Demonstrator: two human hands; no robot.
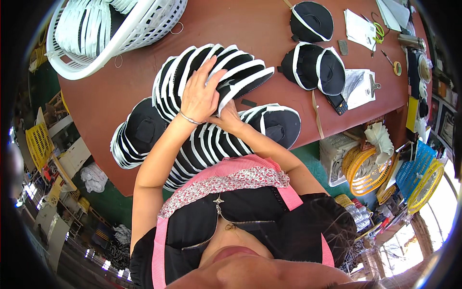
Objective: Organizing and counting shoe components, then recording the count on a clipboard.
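Note:
A nested stack of black cup-shaped fabric pieces with white edging leans in front of me on the table. My left hand lies over its near right side, fingers stretched out and spread across the white edges. Lower and just to the right, my right hand reaches in beneath the front piece, close against the left hand. Its fingers are mostly hidden there. Nearer to me lies another long row of the same pieces, with a dark rounded end piece at the right and another end at the left.
A white plastic basket full of similar pieces stands at the far left of the brown table. At the right lie more black pieces, a handheld device, a clipboard and green-handled scissors. Yellow baskets stand below the right edge.

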